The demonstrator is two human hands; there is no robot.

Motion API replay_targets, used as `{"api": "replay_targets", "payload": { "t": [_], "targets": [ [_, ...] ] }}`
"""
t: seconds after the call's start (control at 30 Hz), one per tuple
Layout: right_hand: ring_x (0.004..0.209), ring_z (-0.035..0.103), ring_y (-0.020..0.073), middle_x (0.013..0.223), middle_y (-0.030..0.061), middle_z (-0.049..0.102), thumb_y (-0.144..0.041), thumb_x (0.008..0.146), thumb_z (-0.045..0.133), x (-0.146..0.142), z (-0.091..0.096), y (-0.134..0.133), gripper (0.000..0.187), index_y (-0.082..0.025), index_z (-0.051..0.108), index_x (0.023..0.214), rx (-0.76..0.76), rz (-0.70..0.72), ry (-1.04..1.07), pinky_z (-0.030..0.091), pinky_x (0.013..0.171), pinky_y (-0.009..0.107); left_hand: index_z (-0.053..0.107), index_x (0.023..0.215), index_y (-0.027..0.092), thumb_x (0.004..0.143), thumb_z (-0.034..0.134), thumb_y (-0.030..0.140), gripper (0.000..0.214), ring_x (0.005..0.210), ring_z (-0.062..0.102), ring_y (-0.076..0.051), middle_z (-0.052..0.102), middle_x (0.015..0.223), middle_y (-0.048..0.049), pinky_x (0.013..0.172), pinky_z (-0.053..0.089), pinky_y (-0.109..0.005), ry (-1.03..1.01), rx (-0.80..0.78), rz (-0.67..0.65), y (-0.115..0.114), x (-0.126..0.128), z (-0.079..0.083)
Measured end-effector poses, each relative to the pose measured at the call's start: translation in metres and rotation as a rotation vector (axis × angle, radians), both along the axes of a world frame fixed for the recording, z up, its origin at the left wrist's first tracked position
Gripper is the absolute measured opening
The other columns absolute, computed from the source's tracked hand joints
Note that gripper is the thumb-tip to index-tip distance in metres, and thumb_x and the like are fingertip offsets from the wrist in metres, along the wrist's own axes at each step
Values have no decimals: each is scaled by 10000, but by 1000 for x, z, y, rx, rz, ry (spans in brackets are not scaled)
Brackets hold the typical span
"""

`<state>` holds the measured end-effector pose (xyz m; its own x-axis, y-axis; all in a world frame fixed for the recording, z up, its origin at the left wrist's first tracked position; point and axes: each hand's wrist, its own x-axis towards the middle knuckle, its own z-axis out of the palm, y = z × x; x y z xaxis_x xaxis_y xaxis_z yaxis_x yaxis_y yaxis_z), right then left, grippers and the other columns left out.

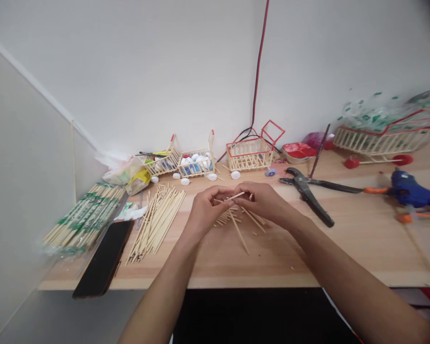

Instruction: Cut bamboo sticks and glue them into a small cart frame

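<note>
My left hand (208, 206) and my right hand (260, 199) meet over the middle of the wooden table, thumbs towards each other. Between them both pinch a short wooden stick (235, 196), lying roughly level with its right end tipped up. Below the hands, short cut sticks (229, 219) lie in a loose heap, partly hidden by my fingers. One longer stick (239, 233) slants out of the heap towards me. Left of my left hand lies a pile of long wooden sticks (161, 220).
Small stick-built carts (249, 160) stand along the wall. Pliers (306, 193), a red paint tray (298, 152) and a blue glue gun (410, 188) are to the right, near a larger cart (376, 143). Left are a phone (103, 258) and packaged sticks (88, 215).
</note>
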<state>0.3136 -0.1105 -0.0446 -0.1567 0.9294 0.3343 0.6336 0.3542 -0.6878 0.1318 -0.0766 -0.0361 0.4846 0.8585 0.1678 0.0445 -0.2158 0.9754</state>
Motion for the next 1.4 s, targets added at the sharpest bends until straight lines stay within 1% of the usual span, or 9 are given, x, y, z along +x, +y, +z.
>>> {"api": "replay_targets", "payload": {
  "t": [0.33, 0.53, 0.7, 0.8, 0.93, 1.0, 1.2, 1.3, 1.4],
  "targets": [
    [640, 544, 120, 716, 5, 657, -332, 843, 584, -1, 6, -3, 175, -184, 675, 825, -32, -18, 60, 365, 576, 222, 732, 791, 157, 673, 731, 233, 141, 709, 633, -147, 718, 807, -53, 675, 471, -247, 49, 28, 122, 0, 0, 3],
    [638, 529, 116, 703, -5, 644, -286, 855, 539, -3, 6, -3, 171, -186, 658, 782, -18, -28, 31, 355, 575, 223, 722, 780, 155, 673, 731, 284, 167, 633, 600, -126, 704, 749, -37, 607, 434, -231, 80, -38, 99, 0, -1, 2],
    [647, 537, 123, 703, 1, 645, -281, 882, 483, 5, 4, 0, 226, -180, 642, 758, -9, -84, 1, 353, 586, 232, 725, 749, 150, 649, 750, 293, 176, 649, 604, -132, 709, 750, -44, 638, 441, -243, 63, -72, 111, 2, -4, 1],
    [665, 557, 142, 724, 17, 665, -255, 868, 506, 8, 4, -2, 210, -190, 656, 735, -40, -114, -182, 343, 592, 249, 728, 737, 154, 639, 748, 279, 160, 655, 603, -138, 707, 739, -42, 640, 441, -246, 58, -71, 162, 4, -7, 1],
    [750, 601, 203, 825, 72, 686, -285, 847, 592, -5, 11, -12, 139, -204, 672, 767, -194, -221, -567, 291, 551, 270, 726, 713, 151, 630, 735, 260, 138, 649, 602, -144, 704, 720, -43, 631, 440, -249, 74, -59, 205, 9, -9, -2],
    [818, 626, 239, 902, 104, 688, -292, 864, 591, -14, 15, -17, 130, -190, 661, 825, -264, -276, -681, 296, 555, 276, 723, 704, 145, 628, 726, 249, 130, 648, 602, -146, 704, 720, -47, 631, 442, -252, 95, -46, 219, 11, -9, -3],
    [885, 658, 278, 977, 159, 676, -213, 927, 472, -34, 14, -22, 187, -131, 635, 968, -333, -346, -817, 399, 634, 306, 720, 707, 129, 639, 695, 224, 120, 668, 619, -156, 712, 723, -53, 646, 455, -259, 172, 5, 241, 11, -8, -1],
    [905, 661, 277, 974, 171, 678, -108, 909, 404, -36, 12, -21, 248, -110, 643, 972, -347, -331, -856, 417, 655, 312, 720, 708, 128, 638, 697, 228, 124, 666, 628, -157, 719, 730, -53, 647, 464, -256, 181, -5, 238, 10, -8, -1],
    [865, 658, 269, 943, 155, 692, -153, 890, 429, -27, 14, -19, 225, -128, 651, 916, -388, -325, -776, 401, 640, 305, 727, 720, 131, 641, 697, 224, 125, 672, 636, -158, 725, 739, -52, 656, 473, -256, 183, -16, 239, 10, -8, -1]
  ]
}}
